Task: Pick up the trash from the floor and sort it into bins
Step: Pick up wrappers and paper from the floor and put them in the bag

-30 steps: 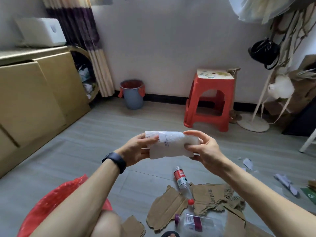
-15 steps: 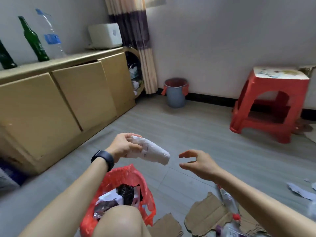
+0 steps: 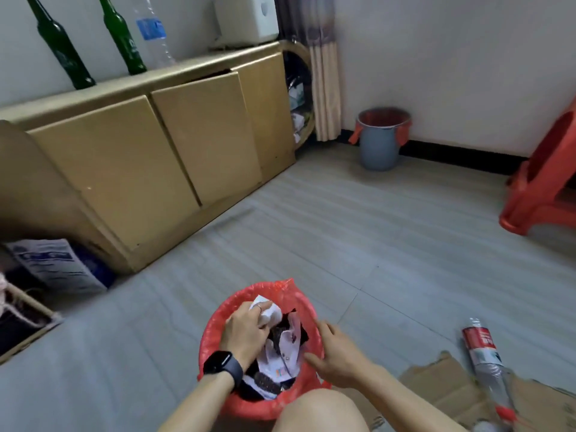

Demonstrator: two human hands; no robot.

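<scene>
Where left hand (image 3: 244, 333) grips, crumpled white paper (image 3: 275, 314)

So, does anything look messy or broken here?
Yes. The middle cabinet door hangs ajar, with its top tipped outward. A squashed bottle lies on the floor beside torn cardboard.

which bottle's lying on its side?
The clear bottle with the red label, on the floor by the cardboard. The two green bottles and the blue-label bottle stand on the cabinet.
</scene>
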